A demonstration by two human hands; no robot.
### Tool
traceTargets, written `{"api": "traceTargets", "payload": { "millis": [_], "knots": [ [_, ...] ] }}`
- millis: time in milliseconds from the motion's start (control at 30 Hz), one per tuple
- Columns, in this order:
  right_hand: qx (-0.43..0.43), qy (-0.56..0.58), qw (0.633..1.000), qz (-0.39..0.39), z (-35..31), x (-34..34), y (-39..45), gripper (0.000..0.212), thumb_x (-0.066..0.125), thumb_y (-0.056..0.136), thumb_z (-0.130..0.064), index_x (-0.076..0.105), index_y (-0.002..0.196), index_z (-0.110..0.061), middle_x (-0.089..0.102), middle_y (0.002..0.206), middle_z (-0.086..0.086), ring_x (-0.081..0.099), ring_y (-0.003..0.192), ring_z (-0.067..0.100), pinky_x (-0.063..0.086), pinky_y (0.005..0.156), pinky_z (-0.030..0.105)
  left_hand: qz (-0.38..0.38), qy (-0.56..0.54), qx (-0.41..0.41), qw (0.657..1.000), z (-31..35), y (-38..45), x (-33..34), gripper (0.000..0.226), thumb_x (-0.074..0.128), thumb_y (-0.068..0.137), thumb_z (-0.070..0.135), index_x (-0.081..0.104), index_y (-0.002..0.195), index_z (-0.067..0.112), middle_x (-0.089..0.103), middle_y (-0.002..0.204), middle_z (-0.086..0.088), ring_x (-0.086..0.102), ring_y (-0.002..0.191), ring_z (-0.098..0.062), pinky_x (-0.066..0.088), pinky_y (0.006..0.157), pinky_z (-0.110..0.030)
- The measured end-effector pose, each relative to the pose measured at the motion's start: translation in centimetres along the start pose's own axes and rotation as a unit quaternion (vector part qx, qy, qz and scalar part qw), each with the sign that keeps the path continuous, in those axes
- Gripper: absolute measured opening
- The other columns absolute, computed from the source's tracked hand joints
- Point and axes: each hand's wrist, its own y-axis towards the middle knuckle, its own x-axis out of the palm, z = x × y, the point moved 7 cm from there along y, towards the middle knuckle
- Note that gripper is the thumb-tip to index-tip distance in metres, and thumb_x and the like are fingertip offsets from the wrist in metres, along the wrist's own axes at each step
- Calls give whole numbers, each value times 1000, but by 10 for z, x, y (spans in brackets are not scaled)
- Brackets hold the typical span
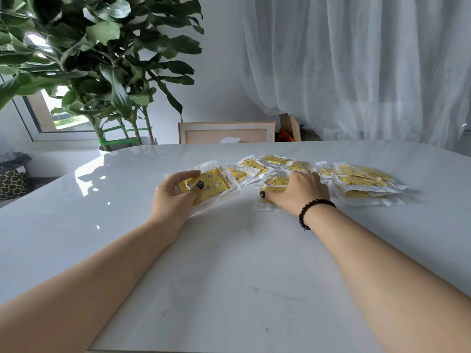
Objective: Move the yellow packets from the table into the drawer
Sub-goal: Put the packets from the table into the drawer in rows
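Several yellow packets in clear wrappers (362, 180) lie spread in a row across the far middle of the white table (229, 263). My left hand (173, 197) grips one yellow packet (211, 186) at the left end of the row, thumb on top. My right hand (298, 191), with a dark bead bracelet on the wrist, lies over another yellow packet (276, 184) in the middle of the row, its fingers curled round that packet's edge. No drawer is in view.
A large leafy potted plant (102, 59) stands beyond the table's far left corner. A wooden chair back (226, 132) sits behind the far edge. White curtains (369, 59) hang at the right. A dark bin (12, 174) is at the left.
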Motion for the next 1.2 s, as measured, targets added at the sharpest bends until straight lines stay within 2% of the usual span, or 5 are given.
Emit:
{"api": "traceTargets", "payload": {
  "millis": [167,467,633,900,1200],
  "knots": [
    [30,-33,996,-76,6,10,4,80,54,74,-73,50,129,-15,38,138,10,32,130,32,36,99,40,5,8,28,1000,6,-3,0,36,63,86,3,66,91,38,64,103,2,62,80,-9,48,75,-22],
    [-44,163,973,-155,14,-10,1,33,80,72,-33,63,94,-16,60,93,-3,56,87,17,41,69,26,-1,8,30,1000,7,-4,2,35,64,85,2,66,93,36,64,112,-2,63,93,-15,49,79,-23],
    [14,268,963,-24,39,-23,13,15,70,81,-19,66,93,-11,61,75,0,56,67,17,40,52,22,-6,10,32,999,6,-4,2,35,65,84,2,67,93,36,65,115,-3,63,102,-20,50,86,-27],
    [56,95,991,-77,49,7,20,53,59,86,-49,56,121,-10,62,116,12,56,109,33,45,96,41,-12,22,44,999,7,-5,3,37,64,84,1,67,92,37,66,112,-1,63,102,-18,51,87,-28],
    [52,115,990,-57,45,5,23,52,63,86,-41,54,125,-8,57,128,10,53,114,28,46,90,32,-15,28,42,999,9,-6,5,39,62,85,-1,67,94,36,66,108,2,64,91,-10,49,77,-19]
  ]
}}
